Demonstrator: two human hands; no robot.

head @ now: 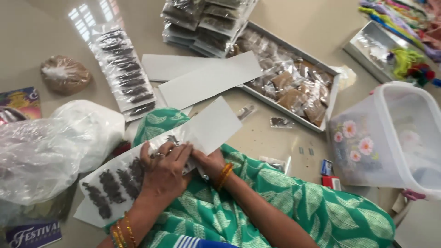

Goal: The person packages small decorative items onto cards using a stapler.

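On her lap, both hands' fingers [177, 154] press small sachets onto the white card strip [209, 126].

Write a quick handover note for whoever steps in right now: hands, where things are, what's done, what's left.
Left hand: pressing flat on the long white card strip across the lap.
Right hand: at the strip's lower edge, partly hidden; grip unclear.
Done: several small clear sachets of dark bits already sit in a row on the strip's left part.
Left: the strip's right part is bare. Blank white cards and a tray of filled sachets lie ahead.
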